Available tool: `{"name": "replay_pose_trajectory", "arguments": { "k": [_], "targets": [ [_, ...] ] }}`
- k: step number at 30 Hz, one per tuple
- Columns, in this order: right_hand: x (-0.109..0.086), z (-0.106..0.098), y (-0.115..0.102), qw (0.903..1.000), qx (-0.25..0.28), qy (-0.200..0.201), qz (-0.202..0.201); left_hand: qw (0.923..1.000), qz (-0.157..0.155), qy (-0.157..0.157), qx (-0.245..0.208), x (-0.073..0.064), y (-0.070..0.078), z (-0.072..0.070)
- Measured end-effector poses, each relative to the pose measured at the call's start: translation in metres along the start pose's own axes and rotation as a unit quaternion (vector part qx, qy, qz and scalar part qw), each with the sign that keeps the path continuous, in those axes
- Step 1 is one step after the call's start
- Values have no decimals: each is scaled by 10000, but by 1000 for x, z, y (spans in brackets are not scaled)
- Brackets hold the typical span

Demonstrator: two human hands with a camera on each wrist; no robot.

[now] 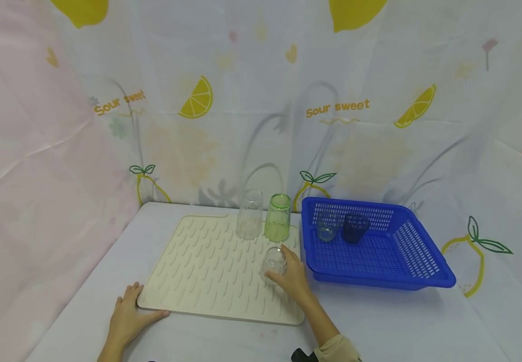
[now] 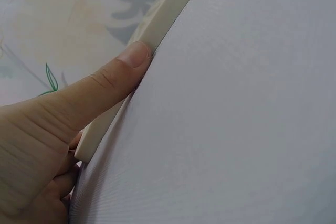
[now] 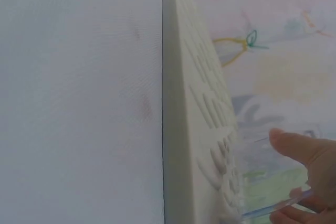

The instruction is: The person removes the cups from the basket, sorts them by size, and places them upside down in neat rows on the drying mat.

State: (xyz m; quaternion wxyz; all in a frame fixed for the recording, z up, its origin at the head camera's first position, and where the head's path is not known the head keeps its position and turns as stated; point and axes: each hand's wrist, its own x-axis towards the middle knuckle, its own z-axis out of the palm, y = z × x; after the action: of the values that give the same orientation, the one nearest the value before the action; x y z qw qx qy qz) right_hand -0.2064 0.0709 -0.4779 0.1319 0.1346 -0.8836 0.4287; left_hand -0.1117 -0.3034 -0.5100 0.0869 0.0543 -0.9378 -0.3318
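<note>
My right hand [image 1: 293,276] holds a short clear glass [image 1: 272,262] between thumb and fingers, at the right part of a cream ridged drying mat [image 1: 206,266]. In the right wrist view, the thumb and fingers lie on opposite sides of the glass, partly out of frame. My left hand [image 1: 127,319] rests at the mat's front left corner. Its straight thumb [image 2: 105,82] presses along the front edge; the other fingers lie by the left edge. Behind the held glass, a tall clear glass [image 1: 249,216] and a green-tinted glass [image 1: 278,218] stand on the mat.
A blue plastic basket [image 1: 378,279] stands right of the mat, holding a clear glass [image 1: 327,226] and a dark blue glass [image 1: 354,229]. A white cloth [image 1: 224,347] covers the table. Behind it hangs a lemon-printed curtain [image 1: 251,141].
</note>
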Motion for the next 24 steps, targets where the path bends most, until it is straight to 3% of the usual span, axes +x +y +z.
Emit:
{"name": "replay_pose_trajectory", "arguments": {
  "k": [18, 24],
  "targets": [
    [-8, 0, -3, 9982, -468, 346, -155, 9998, 163, 134, 0, 1, -2, 1],
    [-10, -8, -10, 9923, -655, 782, -698, 9999, 102, 84, -19, 1, -1, 1]
  ]
}}
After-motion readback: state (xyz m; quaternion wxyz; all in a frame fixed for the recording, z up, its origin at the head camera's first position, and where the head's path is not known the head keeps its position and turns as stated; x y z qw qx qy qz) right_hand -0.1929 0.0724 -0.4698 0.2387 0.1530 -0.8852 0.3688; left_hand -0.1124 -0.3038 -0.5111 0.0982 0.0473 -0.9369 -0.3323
